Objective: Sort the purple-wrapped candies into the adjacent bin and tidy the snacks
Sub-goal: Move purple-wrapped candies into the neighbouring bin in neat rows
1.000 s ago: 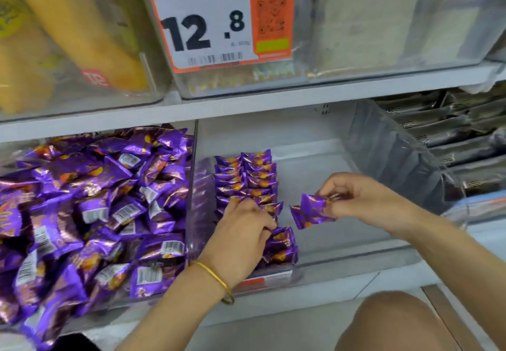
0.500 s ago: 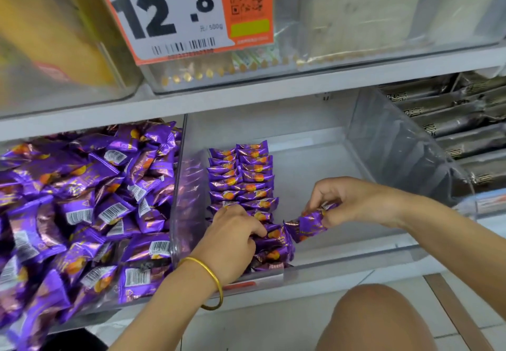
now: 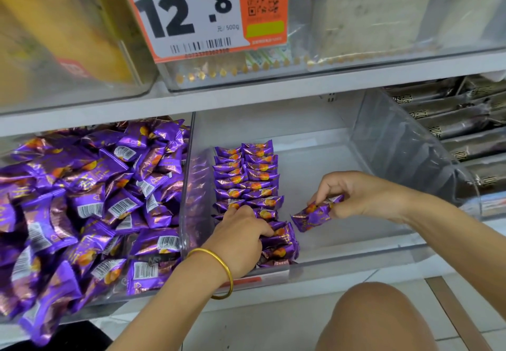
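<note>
The lower shelf (image 3: 273, 293) carries three clear bins side by side: a left bin (image 3: 189, 186) heaped with purple candies (image 3: 90, 200), a middle bin (image 3: 356, 252) and a right bin (image 3: 471, 214). The upper shelf (image 3: 246, 96) holds more clear bins (image 3: 301, 74).

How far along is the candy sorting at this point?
Done: two neat rows of candies lined up in the middle bin. In hand: the right hand holds one candy; the left hand steadies the rows. Left: the heaped left bin remains nearly full.

Head cam, down, close on shelf (image 3: 246, 96).
</note>
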`<action>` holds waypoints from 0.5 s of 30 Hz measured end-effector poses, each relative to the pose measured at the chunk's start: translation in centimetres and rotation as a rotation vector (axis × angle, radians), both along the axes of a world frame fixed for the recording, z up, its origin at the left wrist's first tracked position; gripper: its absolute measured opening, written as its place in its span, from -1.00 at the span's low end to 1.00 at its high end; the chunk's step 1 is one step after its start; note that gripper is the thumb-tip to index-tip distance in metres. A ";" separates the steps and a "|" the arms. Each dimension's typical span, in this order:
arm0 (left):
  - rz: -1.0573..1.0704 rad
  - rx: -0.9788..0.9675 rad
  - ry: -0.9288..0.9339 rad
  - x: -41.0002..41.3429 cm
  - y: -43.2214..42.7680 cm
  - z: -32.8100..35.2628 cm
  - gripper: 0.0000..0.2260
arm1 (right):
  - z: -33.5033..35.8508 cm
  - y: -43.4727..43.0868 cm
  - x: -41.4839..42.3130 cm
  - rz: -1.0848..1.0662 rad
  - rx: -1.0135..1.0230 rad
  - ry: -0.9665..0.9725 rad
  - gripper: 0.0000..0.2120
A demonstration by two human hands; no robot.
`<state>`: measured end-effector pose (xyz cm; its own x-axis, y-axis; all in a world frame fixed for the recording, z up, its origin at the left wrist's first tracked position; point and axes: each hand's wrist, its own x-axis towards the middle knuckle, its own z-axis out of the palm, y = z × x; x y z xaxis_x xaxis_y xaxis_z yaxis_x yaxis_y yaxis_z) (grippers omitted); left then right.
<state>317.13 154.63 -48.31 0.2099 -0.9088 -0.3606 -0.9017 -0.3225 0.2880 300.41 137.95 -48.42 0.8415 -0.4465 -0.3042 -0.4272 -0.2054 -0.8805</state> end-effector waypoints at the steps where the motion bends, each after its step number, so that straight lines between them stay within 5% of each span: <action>1: 0.000 -0.003 0.002 0.0 0.0 0.0 -0.57 | 0.0 -0.1 0.0 -0.015 -0.016 0.000 -0.77; 15: 0.029 -0.098 0.073 0.2 0.4 -0.2 -0.52 | 0.8 0.4 0.2 0.120 -0.079 0.054 -0.73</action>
<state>317.32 154.99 -48.55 0.2130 -0.9344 -0.2854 -0.8679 -0.3151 0.3841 300.58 138.35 -47.62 0.8737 -0.3679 -0.3184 -0.4419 -0.3260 -0.8357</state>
